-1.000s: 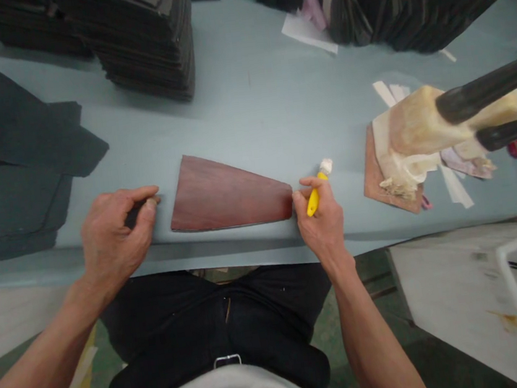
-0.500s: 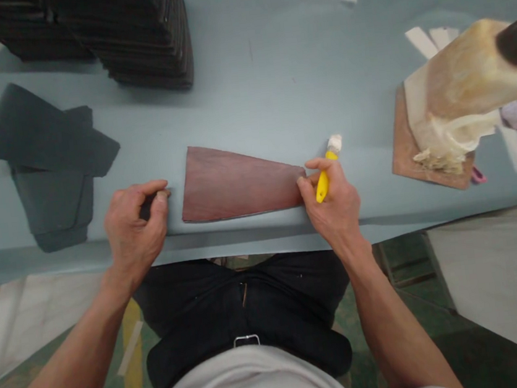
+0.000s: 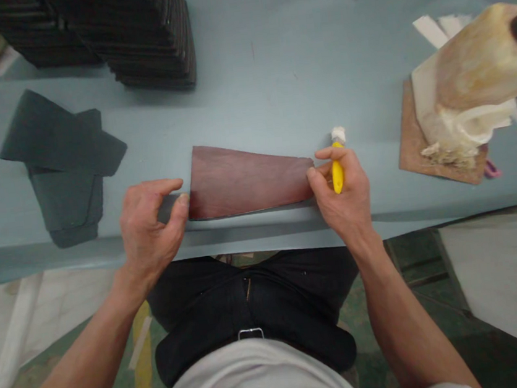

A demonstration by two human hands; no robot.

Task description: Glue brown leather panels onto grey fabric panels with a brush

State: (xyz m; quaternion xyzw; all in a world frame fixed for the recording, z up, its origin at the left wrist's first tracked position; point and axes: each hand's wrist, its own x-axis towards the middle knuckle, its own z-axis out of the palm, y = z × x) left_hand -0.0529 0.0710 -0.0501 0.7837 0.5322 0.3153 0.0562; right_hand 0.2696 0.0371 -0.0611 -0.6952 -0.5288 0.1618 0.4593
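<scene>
Hands [image 3: 152,221] at maroon panel [image 3: 250,181], brush [image 3: 338,175] in right [image 3: 352,192]

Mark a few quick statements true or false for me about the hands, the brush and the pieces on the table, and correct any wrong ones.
1. The right hand holds a yellow-handled brush. True.
2. The reddish-brown piece stands upright. False: it lies flat on the table.
3. The left hand is at the piece's wide end. True.
4. The dark flat pieces lie right of the reddish-brown piece. False: they lie to its left.
5. The brush's white tip points away from the person's body. True.
</scene>
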